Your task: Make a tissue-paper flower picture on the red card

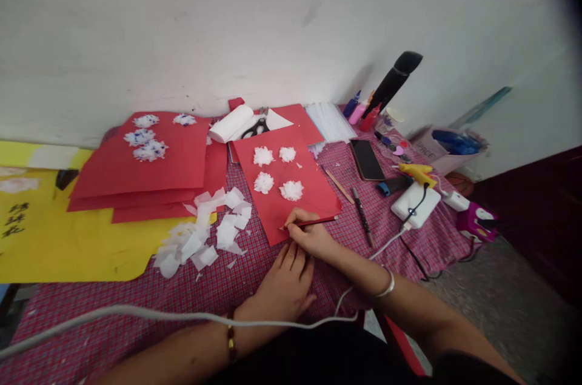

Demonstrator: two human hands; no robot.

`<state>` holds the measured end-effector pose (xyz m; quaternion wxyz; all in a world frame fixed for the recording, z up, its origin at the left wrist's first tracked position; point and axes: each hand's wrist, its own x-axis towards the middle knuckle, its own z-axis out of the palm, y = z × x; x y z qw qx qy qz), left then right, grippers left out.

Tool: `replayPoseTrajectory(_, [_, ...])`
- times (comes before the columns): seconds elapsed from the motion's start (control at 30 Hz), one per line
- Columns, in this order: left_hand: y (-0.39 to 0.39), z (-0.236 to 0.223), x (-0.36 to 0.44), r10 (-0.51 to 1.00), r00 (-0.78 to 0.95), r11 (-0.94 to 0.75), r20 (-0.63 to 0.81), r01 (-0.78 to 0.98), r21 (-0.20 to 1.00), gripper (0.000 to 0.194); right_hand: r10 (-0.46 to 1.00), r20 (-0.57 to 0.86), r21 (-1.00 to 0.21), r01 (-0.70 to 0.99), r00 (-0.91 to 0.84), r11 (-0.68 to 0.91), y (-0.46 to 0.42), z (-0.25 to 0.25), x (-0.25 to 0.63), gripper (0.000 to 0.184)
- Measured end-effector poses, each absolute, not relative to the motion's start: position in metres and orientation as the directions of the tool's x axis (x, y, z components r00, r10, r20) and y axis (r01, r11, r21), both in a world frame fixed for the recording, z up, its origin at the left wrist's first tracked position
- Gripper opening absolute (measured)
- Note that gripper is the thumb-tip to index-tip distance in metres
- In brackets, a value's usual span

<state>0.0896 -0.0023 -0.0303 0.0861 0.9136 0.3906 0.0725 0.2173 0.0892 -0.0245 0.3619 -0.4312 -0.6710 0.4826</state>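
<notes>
My right hand (313, 236) pinches a dark red pencil (322, 220), its tip at the lower part of a red sheet of paper (277, 215). On that sheet sit several white tissue-paper puffs (291, 190), in two rows. Flat at the sheet's bottom edge rests my left hand (285, 282), fingers stretched out and holding nothing; its fingertips lie just below the right hand. Left of the sheet, loose white tissue squares (191, 242) are scattered in a heap.
Red sheets (182, 160) with blue-speckled puffs lie left on yellow paper (113, 251). Behind are scissors (255, 128) and a paper roll (233, 122). A phone (366, 159), marker (362, 218), yellow glue gun (417, 174) and white power box (414, 204) stand right. A white cable (182, 315) crosses the front.
</notes>
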Motion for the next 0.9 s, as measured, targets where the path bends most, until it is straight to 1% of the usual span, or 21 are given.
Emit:
replayPoseTrajectory(0.13, [0.001, -0.024, 0.087, 0.748, 0.663, -0.647, 0.032, 0.718, 0.256, 0.063, 0.918, 0.087, -0.932, 0.293, -0.387, 0.212, 0.09, -0.027, 0.217, 0.01])
replayPoseTrajectory(0.3, [0.004, -0.015, 0.087, 0.745, 0.667, -0.634, -0.027, 0.72, 0.282, 0.066, 0.938, 0.127, -0.937, 0.27, -0.322, 0.22, 0.091, -0.029, 0.218, 0.011])
replayPoseTrajectory(0.47, [0.004, -0.015, 0.087, 0.746, 0.665, -0.631, -0.035, 0.722, 0.285, 0.066, 0.919, 0.098, -0.923, 0.309, -0.383, 0.227, 0.091, -0.025, 0.218, 0.01])
replayPoseTrajectory(0.57, [0.004, -0.016, 0.088, 0.744, 0.668, -0.634, -0.036, 0.721, 0.282, 0.066, 0.929, 0.094, -0.934, 0.29, -0.359, 0.207, 0.092, -0.025, 0.218, 0.011])
replayPoseTrajectory(0.67, [0.004, -0.016, 0.088, 0.741, 0.67, -0.633, -0.037, 0.716, 0.294, 0.066, 0.932, 0.111, -0.926, 0.305, -0.345, 0.223, 0.092, -0.025, 0.218, 0.011])
replayPoseTrajectory(0.77, [0.004, -0.016, 0.088, 0.743, 0.669, -0.628, -0.034, 0.714, 0.309, 0.065, 0.925, 0.114, -0.921, 0.31, -0.364, 0.235, 0.09, -0.026, 0.218, 0.012])
replayPoseTrajectory(0.9, [0.004, -0.014, 0.088, 0.744, 0.668, -0.631, -0.03, 0.716, 0.3, 0.065, 0.907, 0.086, -0.924, 0.308, -0.412, 0.227, 0.089, -0.027, 0.218, 0.013])
